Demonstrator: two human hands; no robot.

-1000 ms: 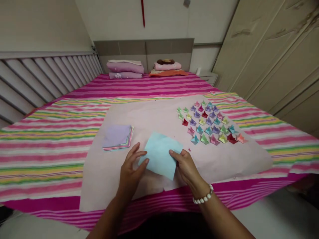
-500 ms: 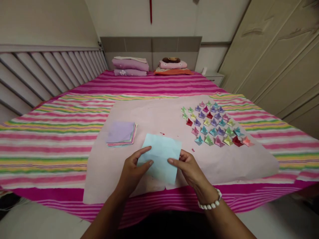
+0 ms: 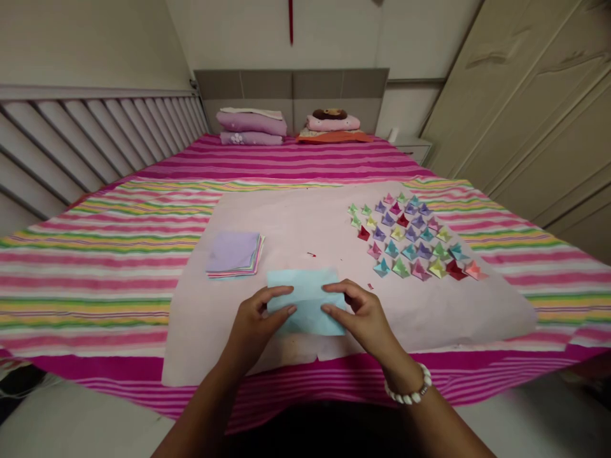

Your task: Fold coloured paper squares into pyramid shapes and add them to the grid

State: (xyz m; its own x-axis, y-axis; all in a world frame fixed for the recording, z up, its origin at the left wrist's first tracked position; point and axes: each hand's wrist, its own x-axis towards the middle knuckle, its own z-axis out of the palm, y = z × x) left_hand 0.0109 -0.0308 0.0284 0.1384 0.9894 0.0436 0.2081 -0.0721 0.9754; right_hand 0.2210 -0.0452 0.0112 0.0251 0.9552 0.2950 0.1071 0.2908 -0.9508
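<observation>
We face a bed with a striped cover, bright pink towards its headboard. A large pale sheet lies on the bed, its near edge close to the bed's near edge. Along the sheet's right edge, from the far right corner towards the near one, we have a group of small folded paper shapes in many colours, standing in uneven rows. Our left hand and right hand meet above the middle of the sheet's near edge. Between them is a light-blue paper: our left fingers are clamped on its left edge, our right fingers on its right edge, both thumbs and forefingers across its face. A line runs from side to side; we cannot tell whether it is a fold. Near the sheet's left edge sits a stack of square papers, lilac on top. A white bead bracelet circles our right wrist. Beyond the light-blue paper lies a tiny red scrap.
</observation>
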